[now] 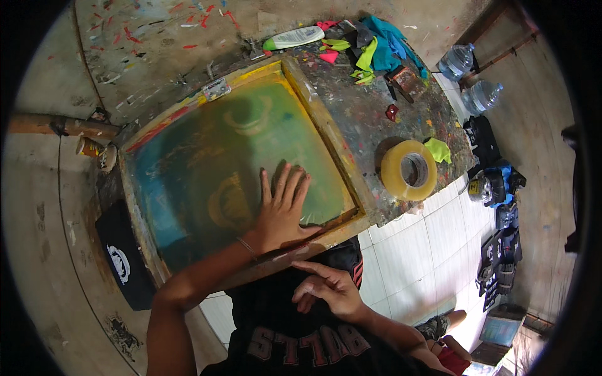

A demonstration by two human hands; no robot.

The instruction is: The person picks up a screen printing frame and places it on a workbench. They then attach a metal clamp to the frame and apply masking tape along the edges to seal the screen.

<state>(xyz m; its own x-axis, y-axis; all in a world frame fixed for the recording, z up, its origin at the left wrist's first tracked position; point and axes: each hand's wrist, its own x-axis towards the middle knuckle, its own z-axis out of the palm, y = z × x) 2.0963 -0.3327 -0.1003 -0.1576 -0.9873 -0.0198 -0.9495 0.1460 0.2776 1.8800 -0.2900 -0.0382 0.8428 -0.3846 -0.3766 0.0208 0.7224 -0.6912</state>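
Observation:
A screen-printing frame with wooden sides lies tilted across the table in front of me. Its mesh is stained green, yellow and blue, and faint curved shapes show through it. My left hand rests with fingers spread on the mesh by the near side. Close to the frame's near edge is my right hand, index finger stretched out and the others loosely curled, with nothing visible in it. Black fabric with a white print sticks out beyond the frame's left side. A metal hinge clamp sits at the far side.
On the paint-spattered table lie a wide roll of yellowish tape, a lime cloth scrap, a white-green bottle and teal cloth. Clear water bottles stand on the tiled floor. Another person's leg shows at lower right.

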